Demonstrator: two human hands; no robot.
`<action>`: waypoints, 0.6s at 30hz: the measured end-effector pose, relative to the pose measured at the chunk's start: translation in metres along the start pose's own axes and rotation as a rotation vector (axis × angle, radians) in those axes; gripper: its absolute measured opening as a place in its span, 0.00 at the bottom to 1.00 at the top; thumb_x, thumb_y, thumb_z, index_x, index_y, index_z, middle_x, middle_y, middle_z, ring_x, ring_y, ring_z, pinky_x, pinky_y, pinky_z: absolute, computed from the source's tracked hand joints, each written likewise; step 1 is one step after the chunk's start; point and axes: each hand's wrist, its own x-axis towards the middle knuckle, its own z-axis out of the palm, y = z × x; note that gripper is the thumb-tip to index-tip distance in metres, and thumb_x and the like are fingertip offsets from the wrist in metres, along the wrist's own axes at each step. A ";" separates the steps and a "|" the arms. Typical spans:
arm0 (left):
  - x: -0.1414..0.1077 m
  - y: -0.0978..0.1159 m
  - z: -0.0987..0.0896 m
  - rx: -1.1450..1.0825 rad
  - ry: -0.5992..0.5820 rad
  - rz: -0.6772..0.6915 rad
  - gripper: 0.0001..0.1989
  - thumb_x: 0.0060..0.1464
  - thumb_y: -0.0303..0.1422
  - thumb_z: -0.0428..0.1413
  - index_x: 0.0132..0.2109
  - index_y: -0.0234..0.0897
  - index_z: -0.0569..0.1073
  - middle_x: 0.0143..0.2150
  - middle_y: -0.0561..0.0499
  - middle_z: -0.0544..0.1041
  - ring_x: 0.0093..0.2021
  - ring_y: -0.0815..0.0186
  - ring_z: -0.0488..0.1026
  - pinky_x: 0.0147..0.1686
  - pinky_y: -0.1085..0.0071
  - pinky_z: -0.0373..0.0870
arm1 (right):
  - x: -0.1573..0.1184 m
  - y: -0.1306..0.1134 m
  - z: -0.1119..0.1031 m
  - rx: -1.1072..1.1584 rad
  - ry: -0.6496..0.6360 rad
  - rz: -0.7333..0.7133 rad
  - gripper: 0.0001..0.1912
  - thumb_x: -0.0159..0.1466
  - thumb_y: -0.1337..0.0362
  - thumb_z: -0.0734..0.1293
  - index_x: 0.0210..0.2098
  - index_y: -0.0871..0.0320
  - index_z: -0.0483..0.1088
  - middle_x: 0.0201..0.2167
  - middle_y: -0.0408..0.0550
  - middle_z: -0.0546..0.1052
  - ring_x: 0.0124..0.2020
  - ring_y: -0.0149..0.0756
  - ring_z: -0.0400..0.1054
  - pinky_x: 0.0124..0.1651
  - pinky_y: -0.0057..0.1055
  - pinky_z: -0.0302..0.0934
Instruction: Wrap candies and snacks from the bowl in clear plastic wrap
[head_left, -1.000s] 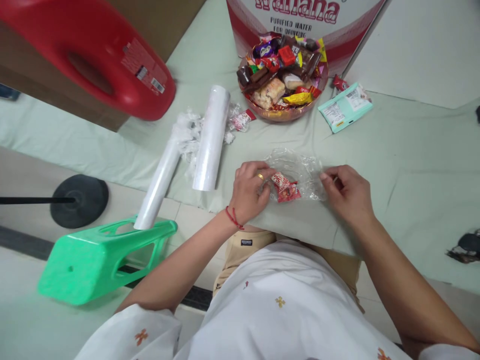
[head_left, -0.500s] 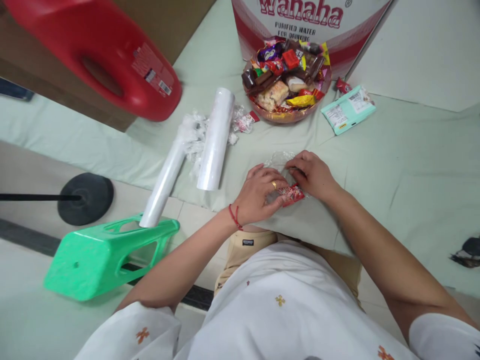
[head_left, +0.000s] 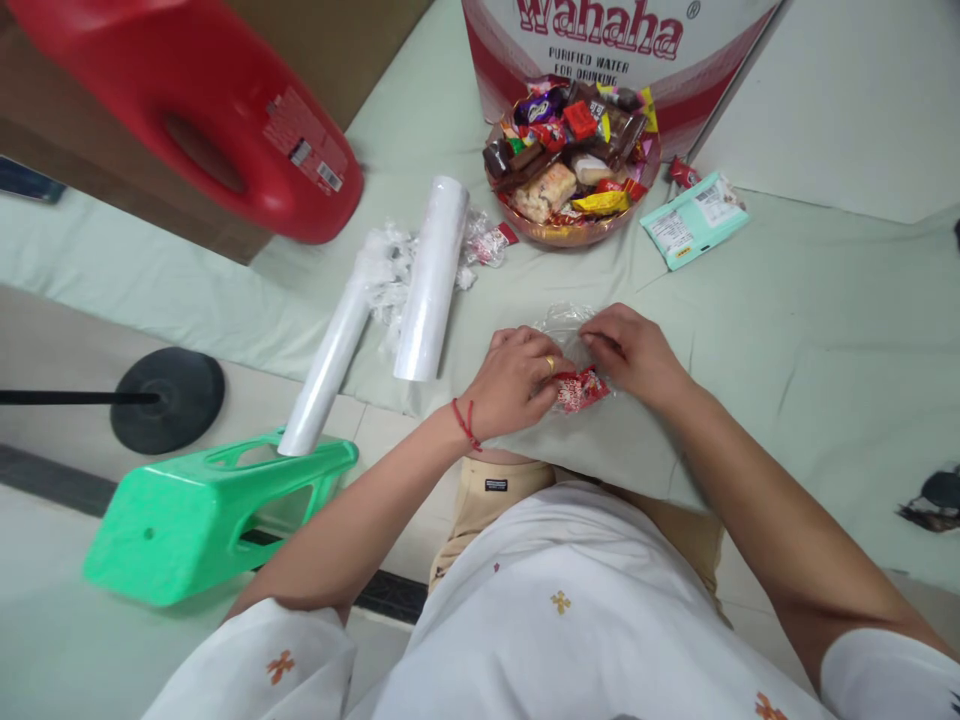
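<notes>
Seemingly to steady the crinkled clear film (head_left: 564,322), the left hand (head_left: 511,388) presses down, its grip unclear, while the right hand (head_left: 630,352) pinches film opposite; the red-wrapped candy (head_left: 583,391) lies between them, mid-frame, below the bowl (head_left: 574,236).

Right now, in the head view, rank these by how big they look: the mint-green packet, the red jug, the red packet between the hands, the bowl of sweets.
1. Red jug, cut off by the frame
2. Bowl of sweets
3. Mint-green packet
4. Red packet, partly covered
</notes>
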 end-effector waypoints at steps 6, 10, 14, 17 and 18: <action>-0.002 -0.003 -0.001 -0.027 -0.098 -0.006 0.15 0.59 0.36 0.57 0.51 0.45 0.82 0.46 0.48 0.82 0.52 0.54 0.70 0.52 0.53 0.58 | -0.035 -0.024 -0.021 -0.093 -0.194 -0.250 0.14 0.69 0.57 0.70 0.52 0.52 0.76 0.48 0.51 0.79 0.46 0.45 0.67 0.49 0.45 0.60; 0.004 0.001 -0.002 -0.003 -0.124 -0.030 0.08 0.58 0.35 0.59 0.41 0.43 0.84 0.42 0.48 0.81 0.49 0.55 0.69 0.49 0.54 0.57 | -0.053 -0.024 -0.011 -0.177 -0.093 -0.200 0.05 0.70 0.63 0.69 0.43 0.53 0.78 0.44 0.49 0.81 0.43 0.43 0.65 0.46 0.44 0.58; 0.006 0.005 -0.007 0.016 -0.121 -0.045 0.08 0.60 0.35 0.59 0.39 0.41 0.83 0.43 0.47 0.80 0.50 0.54 0.68 0.49 0.54 0.56 | -0.061 -0.023 -0.007 -0.167 -0.076 -0.217 0.04 0.69 0.64 0.69 0.42 0.53 0.78 0.43 0.48 0.81 0.42 0.42 0.64 0.45 0.43 0.57; 0.006 0.009 -0.008 0.048 -0.162 0.002 0.11 0.61 0.39 0.59 0.47 0.44 0.84 0.44 0.46 0.79 0.48 0.54 0.68 0.48 0.54 0.56 | -0.064 -0.024 -0.008 -0.175 -0.070 -0.212 0.04 0.70 0.65 0.69 0.43 0.54 0.78 0.43 0.48 0.81 0.42 0.42 0.63 0.45 0.43 0.57; 0.006 0.010 -0.007 0.064 -0.175 0.024 0.12 0.61 0.40 0.60 0.49 0.45 0.83 0.44 0.46 0.79 0.48 0.54 0.67 0.48 0.55 0.56 | -0.065 -0.023 -0.009 -0.177 -0.069 -0.210 0.04 0.70 0.65 0.69 0.42 0.54 0.78 0.42 0.48 0.81 0.42 0.42 0.63 0.44 0.43 0.57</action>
